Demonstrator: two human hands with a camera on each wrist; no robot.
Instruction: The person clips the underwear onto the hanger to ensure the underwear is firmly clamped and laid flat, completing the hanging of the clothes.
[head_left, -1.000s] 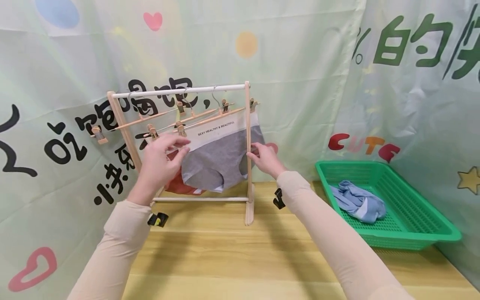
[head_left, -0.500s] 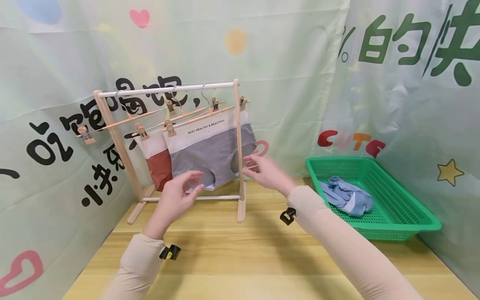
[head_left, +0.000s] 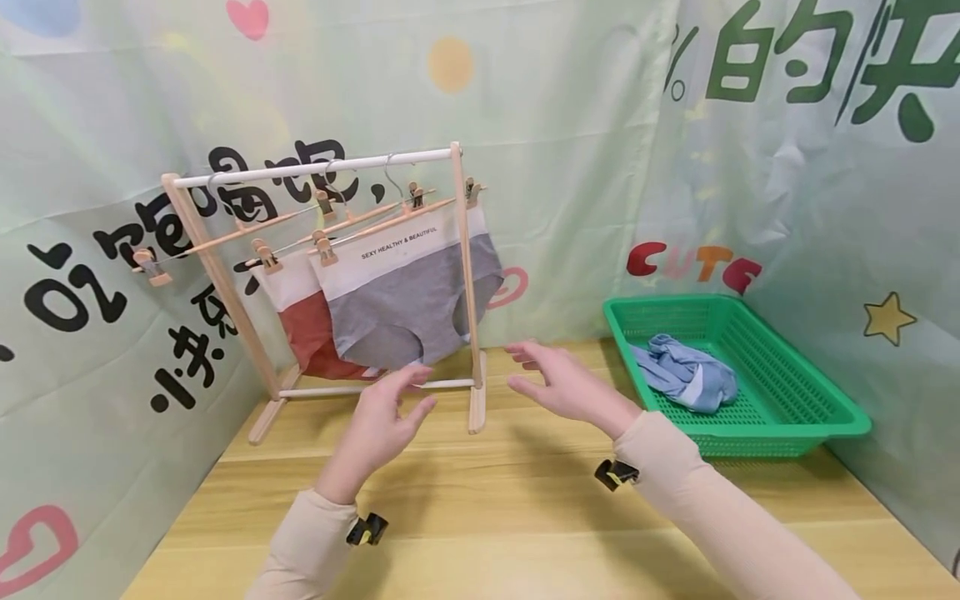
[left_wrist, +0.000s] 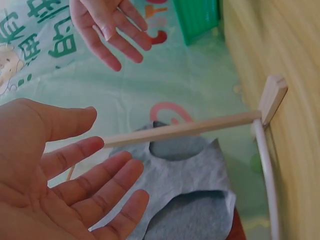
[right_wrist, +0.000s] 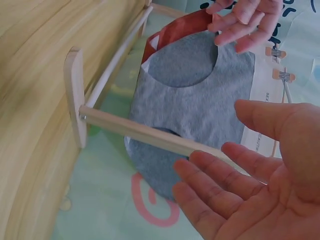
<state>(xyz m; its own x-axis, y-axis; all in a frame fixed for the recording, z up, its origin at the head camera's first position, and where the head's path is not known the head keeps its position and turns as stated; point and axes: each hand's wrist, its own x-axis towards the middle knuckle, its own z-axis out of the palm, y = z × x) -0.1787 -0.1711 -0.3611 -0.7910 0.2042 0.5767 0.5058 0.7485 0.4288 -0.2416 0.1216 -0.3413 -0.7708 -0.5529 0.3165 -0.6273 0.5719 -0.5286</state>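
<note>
Grey underpants [head_left: 405, 292] with a white printed waistband hang from clips on a wooden hanger [head_left: 408, 218]. Behind them, partly covered, red underpants [head_left: 306, 329] hang from another clip hanger. Both hangers are hooked on the white top bar of a small wooden clothes rack [head_left: 472, 275]. My left hand [head_left: 384, 425] is in front of the rack, below the grey pair, fingers spread and holding nothing. To the right of the rack's near post hovers my right hand [head_left: 573, 385], fingers extended, palm bare in the right wrist view. Neither hand grips the fabric.
A green plastic basket [head_left: 795, 432] stands on the wooden table at right, with crumpled light blue fabric [head_left: 693, 375] inside. A third clip hanger [head_left: 240, 232], with no garment on it, hangs at the rack's left. Printed curtains [head_left: 555, 125] enclose the table's back and sides.
Both hands have left the grey underpants and drawn back toward me, the left one lower and the right one farther right. The grey pair stays hanging; the head view has shifted slightly.
</note>
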